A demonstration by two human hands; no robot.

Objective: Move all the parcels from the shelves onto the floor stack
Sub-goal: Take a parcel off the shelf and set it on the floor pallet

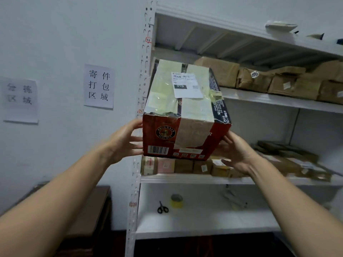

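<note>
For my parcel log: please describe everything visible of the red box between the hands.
The red box is worn cardboard: round logo and barcode on the near face, pale tape and a white label on top. Tilted, it is pressed between the left hand and right hand before the shelves.

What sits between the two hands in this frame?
In the head view, a taped red parcel is between the left hand and right hand.

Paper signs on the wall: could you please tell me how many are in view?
2. The sharp paper sign hangs beside the shelving upright; the blurred paper sign hangs further left and slightly lower. Others may lie outside the frame.
</note>
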